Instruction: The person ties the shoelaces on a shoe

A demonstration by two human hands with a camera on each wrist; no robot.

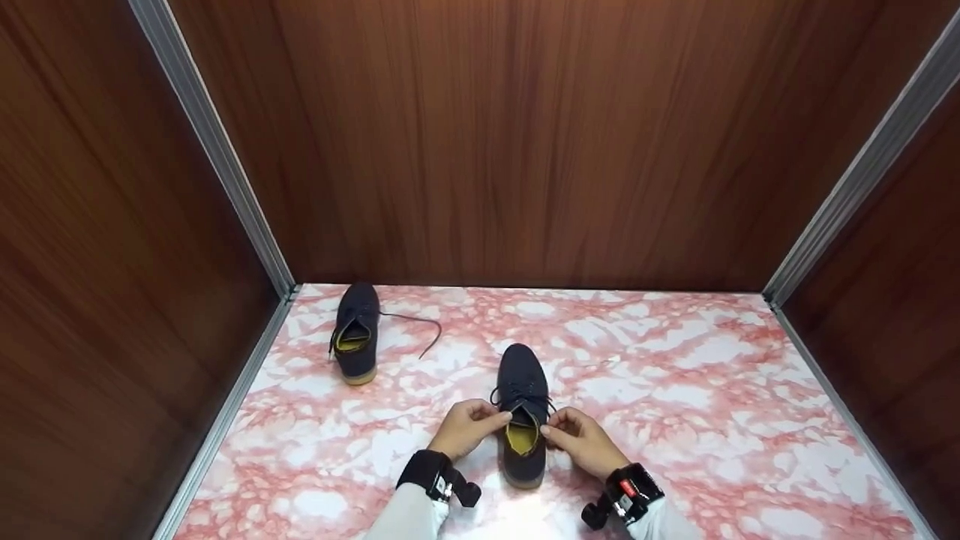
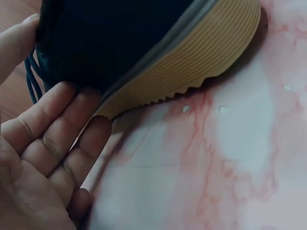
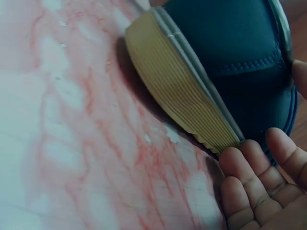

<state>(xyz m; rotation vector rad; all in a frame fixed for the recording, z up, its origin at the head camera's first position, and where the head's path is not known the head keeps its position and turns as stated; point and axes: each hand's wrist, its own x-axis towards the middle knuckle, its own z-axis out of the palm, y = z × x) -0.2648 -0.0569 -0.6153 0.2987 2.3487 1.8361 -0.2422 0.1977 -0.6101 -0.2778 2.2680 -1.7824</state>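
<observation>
A dark navy lace-up shoe (image 1: 521, 371) with a tan ridged sole and yellow lining stands in front of me, toe pointing away. My left hand (image 1: 465, 429) pinches the left side of its opening, thumb at the collar edge. On the opposite side, my right hand (image 1: 585, 442) grips the collar between thumb and fingers. Dark laces cross the front, with loops hanging over both sides. In the left wrist view, several fingers (image 2: 53, 124) lie against the shoe's side just above the sole. The right wrist view has the fingertips (image 3: 232, 160) close to the sole's upper edge.
A matching shoe (image 1: 358, 304) stands farther back on the left, one lace (image 1: 431, 322) trailing out to its right. Red-and-white marbled surface (image 1: 690, 390) lies underneath. Brown wood panels (image 1: 525, 150) with metal corner strips (image 1: 225, 165) enclose the back and sides.
</observation>
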